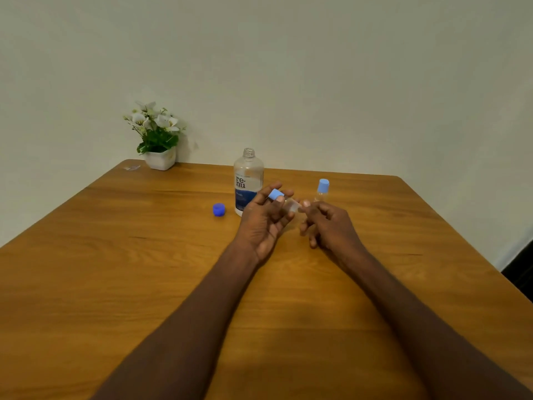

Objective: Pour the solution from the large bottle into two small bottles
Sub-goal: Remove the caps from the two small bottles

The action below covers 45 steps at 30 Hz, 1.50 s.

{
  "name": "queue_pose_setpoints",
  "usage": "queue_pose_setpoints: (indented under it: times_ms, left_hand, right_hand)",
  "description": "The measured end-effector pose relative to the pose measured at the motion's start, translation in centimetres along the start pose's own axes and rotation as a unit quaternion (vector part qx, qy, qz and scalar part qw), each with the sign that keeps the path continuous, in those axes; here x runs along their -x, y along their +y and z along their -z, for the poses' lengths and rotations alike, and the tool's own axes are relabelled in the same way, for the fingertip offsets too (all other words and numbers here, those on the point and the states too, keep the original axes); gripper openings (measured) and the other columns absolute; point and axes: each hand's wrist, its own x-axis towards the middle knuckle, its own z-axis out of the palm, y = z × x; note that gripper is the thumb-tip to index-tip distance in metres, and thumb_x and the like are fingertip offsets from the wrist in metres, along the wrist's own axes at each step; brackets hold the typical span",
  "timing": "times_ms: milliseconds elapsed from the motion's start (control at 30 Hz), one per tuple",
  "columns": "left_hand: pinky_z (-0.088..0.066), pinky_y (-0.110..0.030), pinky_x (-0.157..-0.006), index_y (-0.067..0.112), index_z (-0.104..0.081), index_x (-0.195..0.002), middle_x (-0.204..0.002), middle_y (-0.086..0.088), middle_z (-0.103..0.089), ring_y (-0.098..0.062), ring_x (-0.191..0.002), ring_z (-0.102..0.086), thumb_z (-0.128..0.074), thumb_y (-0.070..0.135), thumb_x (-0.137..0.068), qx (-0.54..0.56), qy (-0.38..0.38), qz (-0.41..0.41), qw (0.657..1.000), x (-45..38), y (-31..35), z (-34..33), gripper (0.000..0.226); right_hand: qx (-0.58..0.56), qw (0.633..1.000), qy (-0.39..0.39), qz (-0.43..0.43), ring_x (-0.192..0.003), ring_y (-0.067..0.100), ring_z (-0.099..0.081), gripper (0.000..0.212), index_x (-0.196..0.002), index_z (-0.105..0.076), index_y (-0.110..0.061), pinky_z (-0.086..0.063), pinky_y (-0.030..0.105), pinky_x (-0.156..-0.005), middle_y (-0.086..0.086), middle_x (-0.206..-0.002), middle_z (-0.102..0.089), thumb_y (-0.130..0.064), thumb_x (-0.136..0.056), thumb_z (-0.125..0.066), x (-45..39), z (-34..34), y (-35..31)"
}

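The large bottle [248, 180] stands uncapped, while both hands [291, 215] pinch one small bottle [290, 204], seemingly unscrewing its cap [275, 194]; pouring remains.

A single head-worn view looks forward and down from the near edge of the brown wooden table [115, 284], across its top toward the far edge and the plain pale wall [317, 67] behind. Both forearms run in from the bottom, and the hands [291, 217] meet mid-frame, close to the camera. The wide lens bends the table's edges.
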Motion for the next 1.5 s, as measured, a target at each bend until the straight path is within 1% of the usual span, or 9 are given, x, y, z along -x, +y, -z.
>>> queue_pose_setpoints:
  times_ms: [100,233,500,800,933,1033,1167,1300,1500]
  left_hand:
    - [-0.063,-0.034,-0.075,0.012,-0.063,-0.133,-0.124,-0.013,-0.072,-0.030,-0.113,-0.070,-0.061,0.002,-0.100,0.003,-0.021,0.013,1.000,-0.5,0.1,-0.1,0.034]
    - [-0.063,-0.034,-0.072,0.010,-0.060,-0.132,-0.130,-0.014,-0.071,-0.031,-0.121,-0.069,-0.062,0.016,-0.101,-0.010,-0.050,-0.009,0.999,-0.9,-0.1,-0.1,0.032]
    - [-0.063,-0.032,-0.067,0.011,-0.067,-0.118,-0.107,-0.010,-0.078,-0.027,-0.106,-0.076,-0.067,0.014,-0.098,-0.042,0.028,-0.030,0.998,-0.7,-0.8,-0.1,0.020]
    - [-0.058,-0.028,-0.061,0.015,-0.069,-0.118,-0.108,-0.006,-0.079,-0.023,-0.101,-0.078,-0.067,0.016,-0.098,-0.055,0.057,-0.038,0.996,-0.7,-1.0,-0.3,0.020]
    - [-0.055,-0.032,-0.077,0.016,-0.069,-0.112,-0.106,-0.003,-0.078,-0.020,-0.104,-0.074,-0.063,0.015,-0.100,-0.057,0.017,-0.027,0.998,-0.7,-0.6,-0.2,0.014]
    - [-0.052,-0.031,-0.081,0.015,-0.069,-0.110,-0.105,-0.003,-0.075,-0.018,-0.102,-0.069,-0.060,0.012,-0.102,-0.070,-0.005,-0.031,0.997,-0.7,-0.5,-0.1,0.013]
    - [-0.061,-0.034,-0.083,0.008,-0.068,-0.116,-0.107,-0.009,-0.076,-0.020,-0.100,-0.073,-0.064,0.007,-0.098,-0.047,-0.005,-0.025,0.999,-0.6,-0.7,-0.2,0.019]
    - [-0.059,-0.030,-0.074,0.014,-0.070,-0.117,-0.108,-0.005,-0.079,-0.013,-0.091,-0.077,-0.069,0.014,-0.096,-0.079,0.029,-0.029,0.996,-0.5,-1.1,-0.4,0.022]
    - [-0.063,-0.034,-0.072,0.011,-0.069,-0.114,-0.107,-0.009,-0.079,-0.023,-0.102,-0.077,-0.073,0.010,-0.090,-0.045,0.051,-0.027,0.997,-0.7,-1.3,-0.2,0.024]
  right_hand:
    - [-0.029,0.999,-0.016,-0.030,-0.045,0.015,-0.056,0.039,-0.098,-0.079,-0.017,-0.037,0.017,-0.039,0.016,-0.081,-0.077,-0.052,-0.100,-0.062,-0.3,0.2,-0.1]
    - [-0.035,0.996,-0.056,-0.060,-0.048,0.015,-0.056,0.041,-0.097,-0.079,-0.015,-0.031,0.018,-0.038,0.018,-0.083,-0.077,-0.050,-0.103,-0.058,-0.5,0.6,-0.2]
    - [-0.057,0.994,-0.066,-0.066,-0.056,0.018,-0.065,0.042,-0.098,-0.081,-0.012,-0.034,0.019,-0.039,0.018,-0.088,-0.079,-0.051,-0.096,-0.066,-0.2,0.8,-0.3]
    - [-0.076,0.995,-0.051,-0.027,-0.055,0.014,-0.057,0.039,-0.099,-0.082,-0.011,-0.037,0.018,-0.041,0.018,-0.083,-0.076,-0.049,-0.089,-0.075,0.1,0.9,-0.1]
    - [-0.085,0.994,-0.054,-0.032,-0.052,0.017,-0.059,0.042,-0.100,-0.081,-0.013,-0.036,0.020,-0.040,0.018,-0.080,-0.075,-0.053,-0.089,-0.073,0.2,1.0,-0.3]
    - [-0.082,0.991,-0.088,-0.051,-0.056,0.018,-0.064,0.050,-0.110,-0.076,-0.013,-0.038,0.020,-0.041,0.019,-0.091,-0.079,-0.059,-0.092,-0.064,0.2,1.2,-0.8]
    - [-0.054,0.994,-0.081,-0.041,-0.056,0.017,-0.061,0.037,-0.109,-0.079,-0.016,-0.035,0.020,-0.041,0.015,-0.090,-0.078,-0.047,-0.094,-0.068,0.2,1.0,-0.6]
    - [-0.056,0.996,-0.060,-0.032,-0.050,0.015,-0.055,0.025,-0.107,-0.081,-0.017,-0.037,0.023,-0.041,0.010,-0.077,-0.070,-0.037,-0.094,-0.073,0.2,1.1,-0.3]
    - [-0.016,1.000,-0.026,0.002,-0.045,0.015,-0.053,0.024,-0.117,-0.077,-0.016,-0.041,0.027,-0.043,0.016,-0.080,-0.072,-0.024,-0.095,-0.075,0.3,0.4,-0.1]
